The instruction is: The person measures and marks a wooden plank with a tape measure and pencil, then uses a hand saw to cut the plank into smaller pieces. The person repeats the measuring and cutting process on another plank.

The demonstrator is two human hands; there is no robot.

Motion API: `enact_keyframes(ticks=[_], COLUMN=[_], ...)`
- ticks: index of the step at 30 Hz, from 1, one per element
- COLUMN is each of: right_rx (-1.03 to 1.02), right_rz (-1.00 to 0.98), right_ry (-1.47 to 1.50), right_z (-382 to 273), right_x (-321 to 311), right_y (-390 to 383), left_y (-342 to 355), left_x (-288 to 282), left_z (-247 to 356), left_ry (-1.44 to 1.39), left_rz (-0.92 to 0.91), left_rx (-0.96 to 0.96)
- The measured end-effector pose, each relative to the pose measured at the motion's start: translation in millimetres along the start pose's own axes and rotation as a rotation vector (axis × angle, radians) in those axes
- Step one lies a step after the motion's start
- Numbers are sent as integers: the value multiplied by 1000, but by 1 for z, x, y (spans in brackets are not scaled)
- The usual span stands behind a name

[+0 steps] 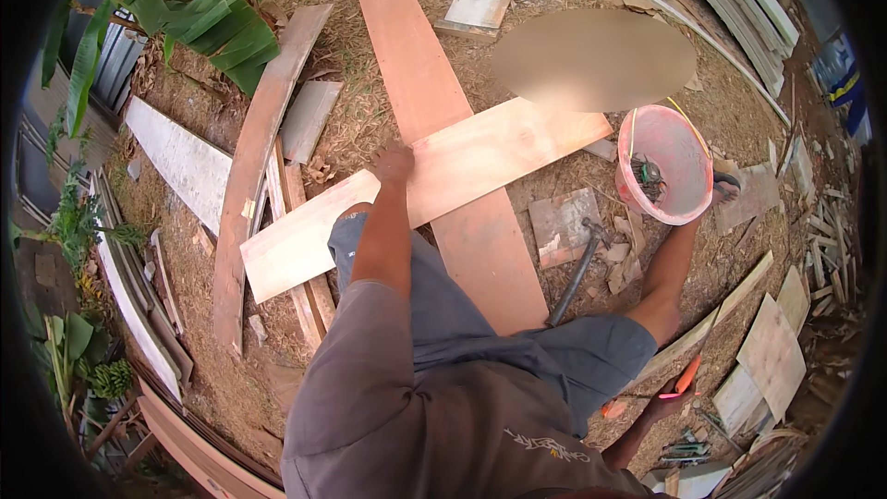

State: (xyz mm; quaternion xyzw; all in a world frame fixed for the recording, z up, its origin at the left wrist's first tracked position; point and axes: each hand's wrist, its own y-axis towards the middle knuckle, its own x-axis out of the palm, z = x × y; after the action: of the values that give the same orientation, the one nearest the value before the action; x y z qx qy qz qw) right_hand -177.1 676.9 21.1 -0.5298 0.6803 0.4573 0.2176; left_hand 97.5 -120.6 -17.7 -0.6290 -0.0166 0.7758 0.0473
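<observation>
The bucket [686, 171] is taken as the landmark. The pale plank [499, 155] lies flat to the left of the bucket, its right end just beside the rim. It is laid crosswise over the reddish plank [485, 254], which also lies left of the bucket. The plank's left end is set well apart from the bucket.

The left hand [393, 163] is placed, back uppermost, on the pale plank's far edge, left of the bucket. Whether the fingers are curled under that edge or only laid on the face cannot be told. The left knee [356, 211] is seen over the plank, farther left of the bucket than the hand; whether weight is borne there cannot be told. The right hand [667, 399] is positioned below the bucket in the view and is closed around the orange-handled tool [686, 376]. The hammer [577, 273] is left lying below and to the left of the bucket, held by neither hand.

Handling, by judgement: the plank is to be treated as stiff and moderately light for its length, but unwieldy if lifted by one end. The dry, sawn-looking face should offer fair grip; splinters may be met along the edges. For lifting, both long edges should be grasped near mid-length; for steadying, the face should be pressed above the crossing, left of the bucket, where support is given from beneath.
</observation>
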Motion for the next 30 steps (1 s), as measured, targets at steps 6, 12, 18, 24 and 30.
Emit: enact_keyframes(ticks=[6, 12, 18, 24, 30], right_rx=[354, 205, 506, 686, 790], right_rz=[313, -265, -876, -1328, -1433], right_ry=[571, 1144, 1574, 1649, 1563], right_z=[-84, -229, -342, -373, -360], right_x=[-73, -30, 72, 117, 139], right_y=[88, 91, -12, -90, -125], left_y=[-4, -18, -42, -65, -59], left_x=[-40, -37, -36, -28, -45], left_z=[13, 21, 26, 26, 16], left_ry=[-50, -51, -19, -280, -435], left_rz=[-225, -47, 77, -182, -160], left_rx=[-93, -25, 177, 362, 506])
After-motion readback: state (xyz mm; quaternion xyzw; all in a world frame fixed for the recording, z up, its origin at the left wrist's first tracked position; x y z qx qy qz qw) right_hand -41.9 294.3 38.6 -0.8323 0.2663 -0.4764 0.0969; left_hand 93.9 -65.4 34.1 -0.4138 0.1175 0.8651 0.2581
